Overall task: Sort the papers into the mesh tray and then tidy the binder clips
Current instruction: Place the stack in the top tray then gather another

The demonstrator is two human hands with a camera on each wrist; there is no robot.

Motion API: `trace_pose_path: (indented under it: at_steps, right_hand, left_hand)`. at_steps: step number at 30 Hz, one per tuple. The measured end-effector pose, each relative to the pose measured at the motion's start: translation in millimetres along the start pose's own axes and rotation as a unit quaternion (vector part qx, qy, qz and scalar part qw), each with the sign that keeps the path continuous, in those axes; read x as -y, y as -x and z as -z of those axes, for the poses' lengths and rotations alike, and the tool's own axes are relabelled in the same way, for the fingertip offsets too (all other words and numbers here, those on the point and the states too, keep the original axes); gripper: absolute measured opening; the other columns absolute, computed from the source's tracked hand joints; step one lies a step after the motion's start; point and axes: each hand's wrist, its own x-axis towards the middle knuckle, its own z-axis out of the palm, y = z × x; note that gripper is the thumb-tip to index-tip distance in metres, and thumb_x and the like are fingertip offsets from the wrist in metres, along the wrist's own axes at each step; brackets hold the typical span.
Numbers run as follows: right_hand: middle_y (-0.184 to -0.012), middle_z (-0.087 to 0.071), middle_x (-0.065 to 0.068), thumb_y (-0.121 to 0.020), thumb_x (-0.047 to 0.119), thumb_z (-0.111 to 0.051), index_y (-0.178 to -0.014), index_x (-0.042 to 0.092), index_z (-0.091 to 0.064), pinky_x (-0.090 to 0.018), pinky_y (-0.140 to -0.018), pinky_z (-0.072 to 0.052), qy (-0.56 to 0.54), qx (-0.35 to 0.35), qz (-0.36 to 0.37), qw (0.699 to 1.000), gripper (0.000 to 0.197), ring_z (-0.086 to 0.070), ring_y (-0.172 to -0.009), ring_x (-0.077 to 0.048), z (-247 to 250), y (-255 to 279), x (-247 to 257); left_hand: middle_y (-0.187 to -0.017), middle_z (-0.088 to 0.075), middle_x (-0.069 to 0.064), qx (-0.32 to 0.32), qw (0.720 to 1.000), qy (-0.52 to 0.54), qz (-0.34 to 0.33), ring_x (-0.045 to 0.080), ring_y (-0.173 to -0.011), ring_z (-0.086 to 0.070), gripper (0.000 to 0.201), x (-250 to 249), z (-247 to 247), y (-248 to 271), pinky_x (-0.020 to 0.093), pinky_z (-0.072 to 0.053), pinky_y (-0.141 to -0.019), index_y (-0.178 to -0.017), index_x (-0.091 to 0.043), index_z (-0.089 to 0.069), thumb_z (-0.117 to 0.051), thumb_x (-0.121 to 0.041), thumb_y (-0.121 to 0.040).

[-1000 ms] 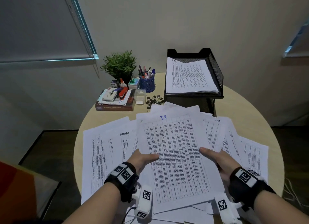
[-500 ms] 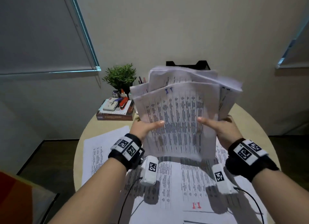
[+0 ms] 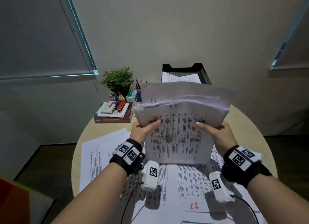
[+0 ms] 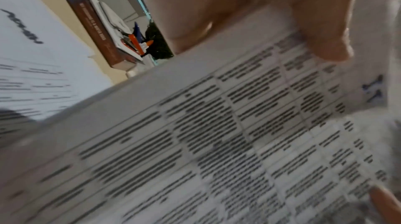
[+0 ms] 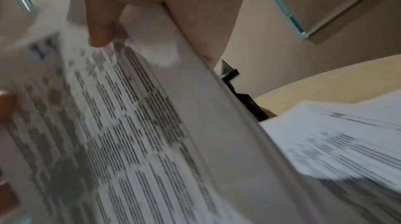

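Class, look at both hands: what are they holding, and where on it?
A stack of papers, upright: left hand grips its left edge, right hand its right edge, thumbs on the front sheet.

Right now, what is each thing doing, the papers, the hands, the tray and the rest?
Paper stack: held upright, bottom edge on the sheets below.
Left hand: grips the stack's left side.
Right hand: grips its right side.
Mesh tray: holds papers.
Loose sheets: flat on the table.
Book: lying flat, things on top.

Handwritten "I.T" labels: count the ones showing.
2. A blue one tops the front sheet of the stack held by both hands; a red one marks a sheet lying on the table. Covered sheets may hide more.
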Motion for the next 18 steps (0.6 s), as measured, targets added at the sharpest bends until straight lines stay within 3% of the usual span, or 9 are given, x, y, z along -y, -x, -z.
trace_pose_path:
  at_steps: [2,4,6,9,11,12,14,16,18]
  right_hand:
    - [-0.093,-0.075,0.001,-0.049,0.027,-0.089,-0.101,0.011,-0.068,-0.034,-0.089,-0.051,0.006,0.002,-0.037,0.999,0.059,-0.069,-0.093,-0.018,5,1,-11]
    - [-0.101,-0.073,-0.002,-0.035,0.044,-0.093,-0.108,0.011,-0.065,-0.037,-0.095,-0.048,0.019,0.003,-0.071,0.997,0.085,-0.067,-0.100,-0.022,7,5,-26]
    - [-0.097,-0.073,0.003,-0.045,0.036,-0.091,-0.099,0.018,-0.067,-0.034,-0.094,-0.045,0.015,0.005,-0.075,0.997,0.062,-0.065,-0.099,-0.018,7,11,-33]
    - [-0.082,-0.075,0.011,-0.063,0.008,-0.082,-0.087,0.021,-0.070,-0.029,-0.091,-0.048,0.015,-0.014,-0.044,0.999,0.029,-0.068,-0.091,-0.010,5,14,-24]
    - [-0.077,-0.075,0.014,-0.068,-0.003,-0.076,-0.083,0.019,-0.071,-0.022,-0.087,-0.053,0.033,-0.018,-0.011,0.999,0.027,-0.069,-0.082,-0.003,6,12,-19]
    - [-0.076,-0.075,0.013,-0.069,-0.005,-0.075,-0.083,0.018,-0.071,-0.022,-0.084,-0.054,0.042,-0.020,-0.011,0.999,0.027,-0.069,-0.080,-0.002,8,11,-20]
    - [-0.080,-0.075,0.009,-0.071,-0.002,-0.075,-0.087,0.016,-0.071,-0.029,-0.082,-0.052,0.042,-0.011,-0.047,0.998,0.024,-0.069,-0.082,-0.008,9,14,-28]
    - [-0.089,-0.072,0.003,-0.073,-0.002,-0.074,-0.099,0.009,-0.068,-0.036,-0.092,-0.048,0.048,-0.017,-0.096,0.994,0.029,-0.065,-0.088,-0.014,10,16,-40]
    - [-0.102,-0.069,-0.009,-0.075,-0.002,-0.073,-0.112,0.000,-0.064,-0.041,-0.101,-0.044,0.049,-0.022,-0.112,0.992,0.038,-0.064,-0.091,-0.018,12,15,-47]
  left_hand:
    - [-0.094,-0.073,0.004,0.023,0.999,-0.031,0.027,0.023,-0.094,-0.066,0.071,5,-1,3,0.040,-0.052,-0.091,-0.093,-0.016,-0.067,-0.092,-0.044,-0.032]
    - [-0.102,-0.069,0.008,0.036,0.995,-0.072,0.052,0.023,-0.100,-0.063,0.042,13,-6,9,0.044,-0.047,-0.099,-0.092,-0.018,-0.065,-0.087,-0.018,-0.057]
    - [-0.102,-0.068,0.010,0.016,0.994,-0.090,0.055,0.023,-0.100,-0.062,0.035,24,-9,9,0.042,-0.046,-0.097,-0.088,-0.023,-0.065,-0.078,0.003,-0.067]
    - [-0.084,-0.072,0.002,-0.009,0.997,-0.065,0.034,0.020,-0.085,-0.066,0.032,21,-12,7,0.036,-0.052,-0.084,-0.086,-0.018,-0.067,-0.077,0.005,-0.066]
    - [-0.074,-0.073,-0.007,0.003,0.998,-0.057,0.032,0.009,-0.075,-0.069,0.032,17,-13,9,0.027,-0.056,-0.074,-0.093,-0.010,-0.067,-0.074,0.009,-0.068]
    - [-0.077,-0.074,-0.006,0.005,0.997,-0.069,0.038,0.008,-0.076,-0.069,0.035,19,-11,10,0.025,-0.057,-0.075,-0.099,-0.006,-0.066,-0.074,0.009,-0.068]
    - [-0.096,-0.072,0.008,0.007,0.991,-0.117,0.063,0.018,-0.092,-0.067,0.041,29,-10,16,0.034,-0.053,-0.088,-0.107,0.000,-0.064,-0.076,0.007,-0.068]
    - [-0.111,-0.066,0.018,-0.001,0.984,-0.159,0.081,0.025,-0.105,-0.061,0.045,40,-11,20,0.033,-0.047,-0.089,-0.113,0.004,-0.061,-0.074,0.006,-0.070]
    - [-0.109,-0.066,0.014,0.003,0.984,-0.153,0.089,0.022,-0.102,-0.060,0.046,45,-12,22,0.030,-0.047,-0.084,-0.116,0.003,-0.060,-0.075,0.003,-0.072]
